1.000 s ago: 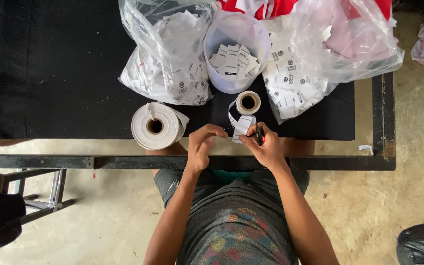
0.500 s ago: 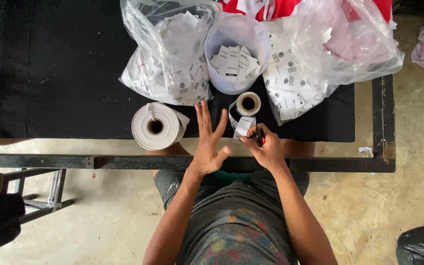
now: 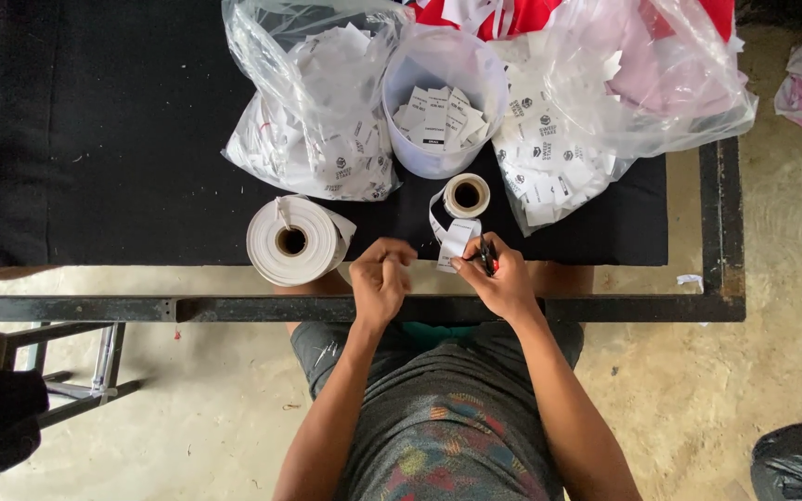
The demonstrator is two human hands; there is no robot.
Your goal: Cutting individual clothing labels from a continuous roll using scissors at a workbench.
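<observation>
Near the middle of the frame, the right hand (image 3: 503, 278) pinches a white label strip (image 3: 455, 238) off the small roll (image 3: 467, 196). The left hand (image 3: 381, 278) is curled shut, holding nothing I can see. The tub (image 3: 443, 153) holds many cut labels (image 3: 438, 116); lots of roll remains.
</observation>
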